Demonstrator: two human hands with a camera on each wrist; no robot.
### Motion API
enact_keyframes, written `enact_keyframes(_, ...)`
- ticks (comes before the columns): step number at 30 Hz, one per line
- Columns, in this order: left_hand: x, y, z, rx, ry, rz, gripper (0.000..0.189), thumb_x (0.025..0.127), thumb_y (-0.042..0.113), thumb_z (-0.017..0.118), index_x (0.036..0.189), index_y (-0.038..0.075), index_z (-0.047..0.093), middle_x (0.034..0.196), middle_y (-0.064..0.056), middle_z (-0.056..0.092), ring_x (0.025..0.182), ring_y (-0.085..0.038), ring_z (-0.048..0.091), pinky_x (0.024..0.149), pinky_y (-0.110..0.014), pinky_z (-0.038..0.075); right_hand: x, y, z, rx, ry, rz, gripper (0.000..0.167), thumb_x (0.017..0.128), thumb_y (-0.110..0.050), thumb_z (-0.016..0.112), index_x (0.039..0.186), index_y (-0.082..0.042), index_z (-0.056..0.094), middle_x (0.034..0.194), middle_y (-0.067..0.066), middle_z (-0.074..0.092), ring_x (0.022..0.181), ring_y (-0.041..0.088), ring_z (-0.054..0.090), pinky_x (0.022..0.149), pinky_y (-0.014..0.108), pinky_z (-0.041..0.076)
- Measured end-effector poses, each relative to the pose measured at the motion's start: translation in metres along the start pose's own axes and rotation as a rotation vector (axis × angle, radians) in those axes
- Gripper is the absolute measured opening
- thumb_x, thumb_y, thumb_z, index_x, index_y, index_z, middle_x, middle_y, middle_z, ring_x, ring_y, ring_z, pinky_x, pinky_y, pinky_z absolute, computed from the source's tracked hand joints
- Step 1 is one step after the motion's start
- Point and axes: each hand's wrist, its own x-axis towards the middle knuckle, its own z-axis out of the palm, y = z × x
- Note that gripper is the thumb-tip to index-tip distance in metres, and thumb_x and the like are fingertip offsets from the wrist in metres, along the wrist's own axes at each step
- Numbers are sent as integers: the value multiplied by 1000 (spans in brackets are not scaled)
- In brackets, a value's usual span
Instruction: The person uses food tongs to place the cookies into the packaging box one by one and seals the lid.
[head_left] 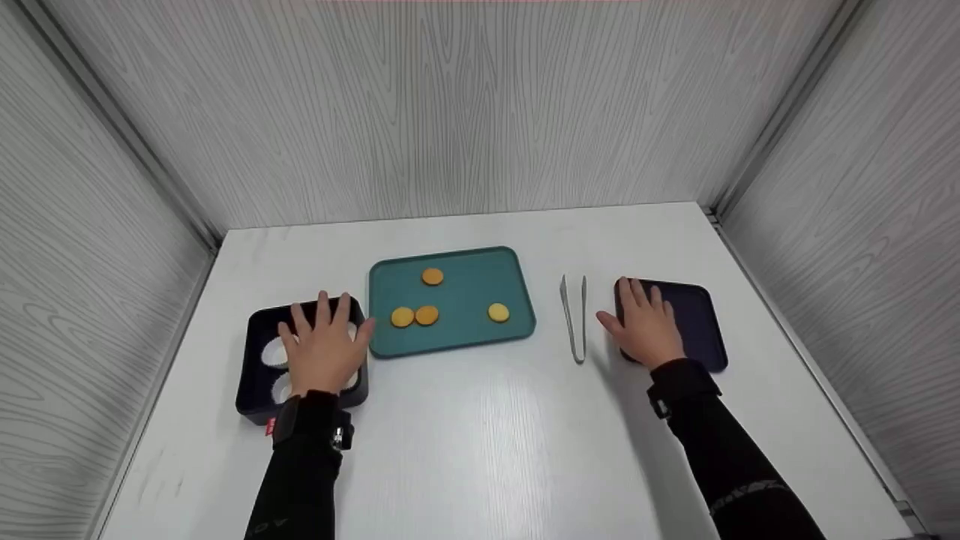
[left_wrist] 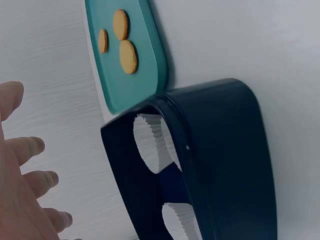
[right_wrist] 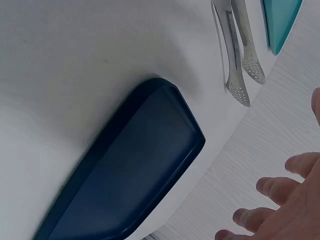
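Fingers spread, my left hand [head_left: 325, 352] hovers over a dark blue box [left_wrist: 225, 160] holding several white paper cups [left_wrist: 150, 142]. Over at the right, my right hand [head_left: 643, 328] is held with straight fingers above a dark blue lid-like tray [right_wrist: 135, 160]. Neither hand holds anything. Between them lies a teal tray [head_left: 465, 285] with several round yellow-brown biscuits [head_left: 433, 276] on it; two of these touch each other. Metal tongs [head_left: 576, 322] rest on the table between the teal tray and my right hand, tips apart and pointing to the back.
The white table [head_left: 465, 450] meets a grey wood-grain panel [head_left: 450, 112] at its back. Similar panels stand along the left and right sides. A small red tag [head_left: 270, 427] sticks out from the near side of the dark blue box.
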Motion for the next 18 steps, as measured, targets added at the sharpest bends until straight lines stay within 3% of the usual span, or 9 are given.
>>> enact_keyframes(2,-2,-5,-1,-3,1,-8,74,106,54,42,164,11,25,168,-26,13,150,-58,-2,118,-73,-4,1,-3,5,50,13,0,81,106,-45,51,161,5,20,157,36,32,144,56,29,117,66,27)
enact_keyframes(5,-6,-13,-3,-5,4,-19,75,106,55,41,164,10,24,168,-26,13,150,-59,-2,117,-73,-3,1,-9,11,124,29,21,79,107,-43,51,160,7,19,142,37,51,123,52,56,100,61,47)
enact_keyframes(9,-12,-24,-4,-15,8,-40,77,106,57,41,164,8,24,167,-27,13,150,-59,-3,118,-73,-3,2,-18,19,179,78,69,71,107,-41,51,159,3,30,114,29,70,88,46,70,75,58,54)
enact_keyframes(13,-18,-36,-5,-36,11,-64,79,106,58,39,163,7,23,167,-27,13,150,-59,-3,118,-73,-1,2,-25,28,179,113,103,62,107,-40,52,152,2,44,107,33,70,87,49,69,75,62,54)
enact_keyframes(18,-24,-52,-4,-65,36,-90,79,106,58,39,163,5,23,166,-28,16,149,-60,0,118,-73,1,3,-31,39,185,57,150,59,107,-40,51,149,1,48,125,34,64,103,52,67,83,63,54)
